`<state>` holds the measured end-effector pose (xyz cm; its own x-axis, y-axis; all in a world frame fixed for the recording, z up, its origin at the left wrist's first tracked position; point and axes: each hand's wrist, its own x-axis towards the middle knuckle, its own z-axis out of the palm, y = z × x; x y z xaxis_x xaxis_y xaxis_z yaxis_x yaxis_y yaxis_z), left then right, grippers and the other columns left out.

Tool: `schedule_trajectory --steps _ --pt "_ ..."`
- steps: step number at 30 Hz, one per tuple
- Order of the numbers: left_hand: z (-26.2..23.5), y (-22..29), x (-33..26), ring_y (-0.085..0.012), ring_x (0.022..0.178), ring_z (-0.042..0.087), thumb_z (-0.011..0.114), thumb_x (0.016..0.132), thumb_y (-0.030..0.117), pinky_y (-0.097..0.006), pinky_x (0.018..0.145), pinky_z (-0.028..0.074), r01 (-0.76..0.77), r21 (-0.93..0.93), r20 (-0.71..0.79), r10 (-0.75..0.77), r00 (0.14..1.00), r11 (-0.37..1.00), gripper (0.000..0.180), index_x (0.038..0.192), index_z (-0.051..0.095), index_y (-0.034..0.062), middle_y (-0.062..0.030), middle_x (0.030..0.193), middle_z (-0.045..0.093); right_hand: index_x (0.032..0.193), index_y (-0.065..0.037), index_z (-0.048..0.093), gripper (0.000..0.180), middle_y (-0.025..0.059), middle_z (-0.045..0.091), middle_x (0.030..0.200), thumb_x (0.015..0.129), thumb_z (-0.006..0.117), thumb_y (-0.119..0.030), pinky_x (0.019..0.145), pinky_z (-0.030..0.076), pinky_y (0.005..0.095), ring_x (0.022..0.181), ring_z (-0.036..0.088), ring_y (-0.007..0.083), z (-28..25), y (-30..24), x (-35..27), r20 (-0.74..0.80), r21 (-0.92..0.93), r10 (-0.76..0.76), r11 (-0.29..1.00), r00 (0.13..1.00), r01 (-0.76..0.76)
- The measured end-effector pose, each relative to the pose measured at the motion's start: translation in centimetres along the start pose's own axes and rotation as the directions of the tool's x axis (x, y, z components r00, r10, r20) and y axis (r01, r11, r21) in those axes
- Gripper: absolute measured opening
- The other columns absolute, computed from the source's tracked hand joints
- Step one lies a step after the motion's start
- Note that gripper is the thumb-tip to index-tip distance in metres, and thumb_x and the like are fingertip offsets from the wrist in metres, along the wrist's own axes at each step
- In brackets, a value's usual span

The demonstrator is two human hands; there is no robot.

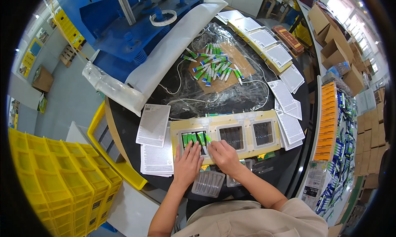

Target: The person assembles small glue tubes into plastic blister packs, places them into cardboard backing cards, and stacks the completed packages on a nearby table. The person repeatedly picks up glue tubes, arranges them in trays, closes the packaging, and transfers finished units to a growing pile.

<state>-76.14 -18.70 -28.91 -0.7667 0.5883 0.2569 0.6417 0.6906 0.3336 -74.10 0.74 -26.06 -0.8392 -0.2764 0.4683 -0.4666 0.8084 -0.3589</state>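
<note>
A long yellow fixture (pixel 256 149) with three framed openings lies on the dark table before me. In its left opening sit several small green-and-white tubes (pixel 189 137) side by side. My left hand (pixel 187 166) rests over their lower ends, palm down, fingers stretched out. At the right side of that opening, my right hand (pixel 225 158) is closed with its fingertips on a tube (pixel 207 138), which stands a bit tilted. Clear plastic blisters sit in the middle opening and the right opening, with no tubes in them. Beyond the fixture, loose tubes (pixel 218 65) lie heaped on brown cardboard.
Clear moulded trays (pixel 208 183) lie between my forearms. Printed white cards (pixel 153 125) are stacked on the left, more cards (pixel 290 125) on the right. A second yellow fixture (pixel 260 43) holds cards farther back. A blue press (pixel 136 35) looms at upper left, yellow crates (pixel 62 175) at lower left.
</note>
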Motion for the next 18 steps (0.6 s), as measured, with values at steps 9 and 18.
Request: schedule_trajectory --steps 9,18 --pt "-0.5 0.0 0.5 -0.0246 0.145 0.040 0.060 0.098 0.033 -0.059 0.120 0.024 -0.100 0.044 0.117 0.094 0.989 0.994 0.053 0.143 0.054 0.0056 -0.0070 0.153 0.048 0.096 0.008 0.066 0.030 0.0117 0.062 0.102 0.070 0.063 -0.008 0.076 0.053 0.0331 0.090 0.060 0.0240 -0.8 0.1 0.5 0.043 -0.095 -0.143 0.985 0.989 0.147" --pt "-0.5 -0.3 0.8 -0.0256 0.144 0.041 0.062 0.097 0.032 -0.058 0.121 0.022 -0.057 0.015 0.148 0.054 0.988 0.998 0.054 0.143 0.053 0.0059 -0.0073 0.152 0.050 0.085 0.003 0.067 0.021 0.0089 0.061 0.098 0.069 0.064 -0.011 0.074 0.051 0.0312 0.093 0.060 0.0219 -1.7 0.7 0.8 0.129 -0.156 -0.231 0.956 0.964 0.249"
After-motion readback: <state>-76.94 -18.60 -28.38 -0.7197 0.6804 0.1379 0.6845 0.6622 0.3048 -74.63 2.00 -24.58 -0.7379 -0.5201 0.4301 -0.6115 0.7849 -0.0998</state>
